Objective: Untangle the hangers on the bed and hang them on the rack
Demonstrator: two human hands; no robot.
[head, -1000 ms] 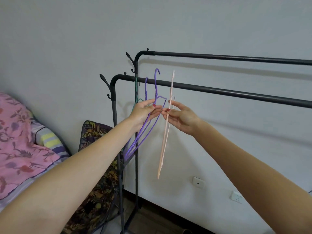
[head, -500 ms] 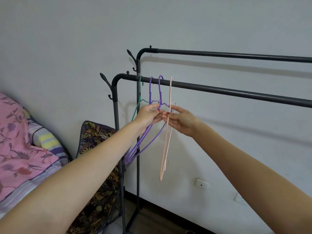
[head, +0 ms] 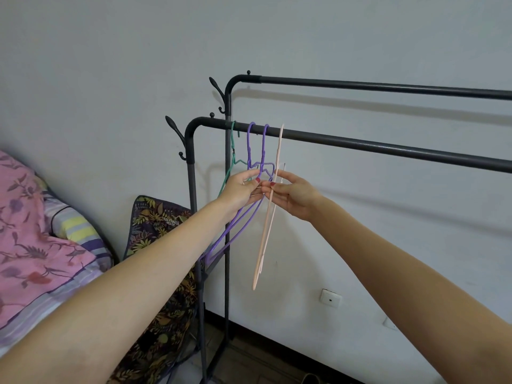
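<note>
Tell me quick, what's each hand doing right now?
Left hand: pinching the purple hangers hooked on the rail.
Right hand: pinching the pink hanger.

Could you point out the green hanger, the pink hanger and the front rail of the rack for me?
green hanger (head: pixel 233 139): head view, on its neck below the hook.
pink hanger (head: pixel 266 225): head view, on its long lower side.
front rail (head: pixel 388 146): head view, bare middle stretch of the bar.
</note>
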